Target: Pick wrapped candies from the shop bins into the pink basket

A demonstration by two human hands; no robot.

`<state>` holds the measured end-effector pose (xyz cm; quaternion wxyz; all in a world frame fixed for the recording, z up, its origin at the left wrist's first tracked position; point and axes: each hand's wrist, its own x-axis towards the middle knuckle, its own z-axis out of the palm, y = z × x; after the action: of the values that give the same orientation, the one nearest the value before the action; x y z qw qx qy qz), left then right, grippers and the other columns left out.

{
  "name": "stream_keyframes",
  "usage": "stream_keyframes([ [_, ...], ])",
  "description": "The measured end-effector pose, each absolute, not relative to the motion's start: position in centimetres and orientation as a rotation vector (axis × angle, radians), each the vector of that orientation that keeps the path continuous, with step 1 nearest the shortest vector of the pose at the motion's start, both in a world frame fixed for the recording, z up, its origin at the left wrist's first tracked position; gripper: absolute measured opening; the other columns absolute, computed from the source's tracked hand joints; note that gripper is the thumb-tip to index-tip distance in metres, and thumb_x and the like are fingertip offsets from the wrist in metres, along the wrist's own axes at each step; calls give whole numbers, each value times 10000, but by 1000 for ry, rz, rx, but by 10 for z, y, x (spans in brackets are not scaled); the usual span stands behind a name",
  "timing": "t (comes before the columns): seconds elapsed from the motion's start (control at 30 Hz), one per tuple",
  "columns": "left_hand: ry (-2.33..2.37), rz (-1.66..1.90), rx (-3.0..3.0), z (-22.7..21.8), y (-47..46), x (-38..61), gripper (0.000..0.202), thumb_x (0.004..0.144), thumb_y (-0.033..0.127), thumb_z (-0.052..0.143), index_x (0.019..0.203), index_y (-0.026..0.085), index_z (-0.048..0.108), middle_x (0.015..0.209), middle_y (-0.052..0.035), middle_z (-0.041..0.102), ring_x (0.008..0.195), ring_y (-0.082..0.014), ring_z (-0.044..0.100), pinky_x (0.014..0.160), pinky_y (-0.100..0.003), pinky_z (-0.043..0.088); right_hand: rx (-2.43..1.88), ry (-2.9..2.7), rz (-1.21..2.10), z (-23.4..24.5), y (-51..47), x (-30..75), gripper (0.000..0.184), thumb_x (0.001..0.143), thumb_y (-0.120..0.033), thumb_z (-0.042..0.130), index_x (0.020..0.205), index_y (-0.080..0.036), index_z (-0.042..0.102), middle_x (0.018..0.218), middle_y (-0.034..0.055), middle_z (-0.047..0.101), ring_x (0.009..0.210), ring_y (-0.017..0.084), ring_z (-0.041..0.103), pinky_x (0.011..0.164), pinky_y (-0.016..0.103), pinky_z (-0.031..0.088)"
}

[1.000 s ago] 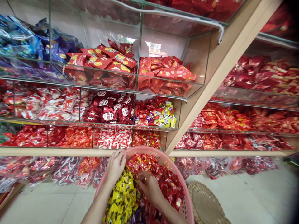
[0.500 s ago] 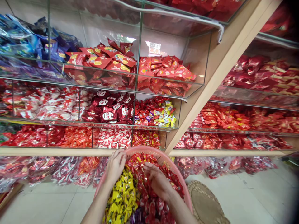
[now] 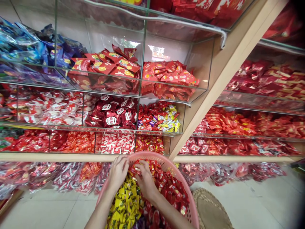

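Observation:
A pink plastic basket [image 3: 194, 208] with a perforated wall stands in front of me, full of wrapped candies. Yellow candies [image 3: 126, 203] lie on its left side, red candies [image 3: 172, 187] at the back and right, with a few purple ones low down. My left hand [image 3: 119, 170] is closed over the basket's back-left rim, fingers bent. Close beside it, my right hand [image 3: 144, 178] dips into the basket over the boundary of yellow and red. Its fingers are curled around red-wrapped candy, partly hidden by the hand.
Glass-fronted shelves hold red packets [image 3: 114, 68], blue packets [image 3: 23, 41] and many small red candies. A slanting wooden post [image 3: 202, 101] divides the shelving. Clear bags of candy [image 3: 69, 176] sit beneath the bottom ledge. A round woven stool [image 3: 211, 210] stands right of the basket on the tiled floor.
My right hand has moved left and toward the back of the basket, near my left hand, and its fingers have curled in. My left hand stays at the rim. The view tilts slightly upward.

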<state>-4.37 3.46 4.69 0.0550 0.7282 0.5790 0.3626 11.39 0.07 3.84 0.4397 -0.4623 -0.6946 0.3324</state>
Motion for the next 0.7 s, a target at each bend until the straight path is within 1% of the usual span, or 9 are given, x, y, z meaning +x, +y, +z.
stream_keyframes([
  [0.1,1763,1106,2204,48,34,-44,235,856,268,395,916,233,620,1057,-35,614,1005,-192,556,863,-327,456,-1111,-1789,799,52,8,104,513,715,-6,434,1156,-261,500,1234,64,412,1164,180,443,1014,350,357],
  [0.27,1782,1066,2204,47,35,-44,221,844,250,410,910,228,619,1066,-35,615,985,-196,562,845,-335,465,-1143,-1808,663,70,41,108,386,769,-117,493,1136,-234,513,1259,76,398,1214,203,379,1037,357,316],
  [0.37,1770,1090,2205,46,35,-45,216,843,252,411,892,229,621,1051,-39,618,975,-198,563,834,-341,471,-1224,-1840,566,69,77,124,432,748,-107,494,1164,-223,493,1253,86,398,1199,214,383,1014,375,328],
  [0.43,1756,1111,2205,45,35,-45,220,848,253,405,890,228,619,1045,-43,617,971,-196,561,831,-342,473,-1362,-1882,546,67,104,135,476,737,-134,522,1203,-220,472,1240,93,413,1186,231,391,996,393,335],
  [0.47,1753,1118,2206,45,36,-45,221,850,253,403,892,226,618,1043,-45,616,971,-195,560,834,-344,473,-1436,-1912,555,66,116,140,514,732,-174,555,1233,-218,452,1248,99,414,1190,244,387,993,402,332],
  [0.53,1755,1117,2206,44,36,-45,220,852,252,401,892,224,616,1042,-48,615,972,-197,559,838,-349,472,-1552,-2009,605,67,139,148,660,692,-283,642,1301,-214,396,1310,117,384,1238,284,338,1005,429,302],
  [0.63,1761,1109,2206,44,36,-45,216,853,248,400,883,227,612,1042,-46,614,966,-198,563,835,-348,474,-1657,-2160,766,70,165,152,958,537,-410,761,1366,-212,324,1421,140,278,1321,346,195,1038,465,222],
  [0.7,1764,1107,2203,43,36,-46,213,854,247,399,884,231,609,1041,-42,614,971,-197,566,834,-340,475,-1665,-2190,904,69,178,150,1092,418,-417,811,1373,-213,325,1451,142,248,1333,359,166,1043,456,207],
])
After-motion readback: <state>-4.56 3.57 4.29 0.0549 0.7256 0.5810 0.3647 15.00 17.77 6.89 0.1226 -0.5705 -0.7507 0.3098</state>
